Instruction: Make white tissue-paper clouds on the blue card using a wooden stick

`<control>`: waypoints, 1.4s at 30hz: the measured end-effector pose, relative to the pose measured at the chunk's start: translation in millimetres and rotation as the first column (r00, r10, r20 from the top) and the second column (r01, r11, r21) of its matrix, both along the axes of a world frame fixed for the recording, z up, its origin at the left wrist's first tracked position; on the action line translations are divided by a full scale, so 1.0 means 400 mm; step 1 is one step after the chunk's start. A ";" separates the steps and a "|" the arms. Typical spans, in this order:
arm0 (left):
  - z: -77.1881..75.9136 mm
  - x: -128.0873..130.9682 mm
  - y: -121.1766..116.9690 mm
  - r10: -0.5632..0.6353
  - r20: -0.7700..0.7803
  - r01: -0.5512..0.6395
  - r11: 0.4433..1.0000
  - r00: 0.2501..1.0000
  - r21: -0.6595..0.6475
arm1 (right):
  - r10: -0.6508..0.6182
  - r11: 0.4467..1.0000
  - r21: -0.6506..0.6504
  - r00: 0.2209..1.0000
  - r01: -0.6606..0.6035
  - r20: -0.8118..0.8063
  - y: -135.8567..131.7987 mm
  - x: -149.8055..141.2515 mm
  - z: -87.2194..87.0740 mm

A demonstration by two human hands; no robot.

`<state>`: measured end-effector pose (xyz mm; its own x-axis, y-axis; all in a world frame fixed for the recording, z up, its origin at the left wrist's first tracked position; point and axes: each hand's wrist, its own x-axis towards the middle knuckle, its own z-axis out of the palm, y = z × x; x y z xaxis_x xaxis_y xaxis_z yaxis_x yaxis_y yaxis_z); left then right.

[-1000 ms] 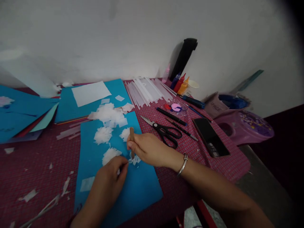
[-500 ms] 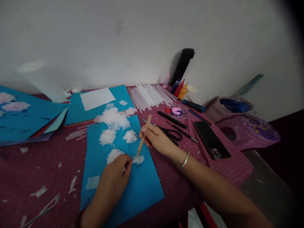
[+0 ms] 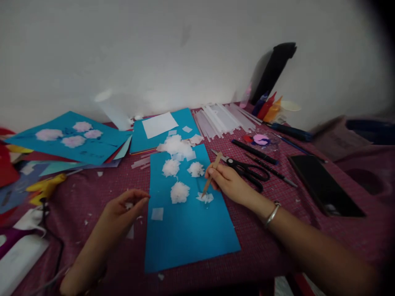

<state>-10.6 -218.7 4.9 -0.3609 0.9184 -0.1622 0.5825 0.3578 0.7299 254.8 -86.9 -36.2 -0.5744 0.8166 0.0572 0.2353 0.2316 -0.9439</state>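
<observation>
My right hand grips a wooden craft stick, its lower tip touching a small white tissue-paper cluster on the blue sheet. My left hand is off the sheet's left edge, thumb and fingers pinched together; whether anything small is between them I cannot make out. Fuller white tissue puffs sit on the same sheet, along with a single white square lower left. At the sheet's top lies a loose heap of tissue squares.
Right of the sheet are black scissors, pens, a paint palette and a phone. Glue-gun sticks or pale strips lie behind. Leftward are a finished-looking blue card, a yellow glue gun and a white power strip.
My left hand has moved left, away from the small tissue cluster and off the sheet. The right hand keeps the stick on the cluster. The view has turned left.
</observation>
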 end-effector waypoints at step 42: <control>-0.140 0.234 0.040 -0.442 -0.678 0.499 0.857 0.587 -0.127 | 0.086 0.886 0.399 0.929 -0.238 0.361 -0.044 0.015 0.068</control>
<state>83.1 -202.5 -51.2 0.1431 0.9896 0.0108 0.9858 -0.1435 0.0877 260.9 -104.6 -9.1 -0.7436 0.6475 0.1668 0.4328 0.6563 -0.6181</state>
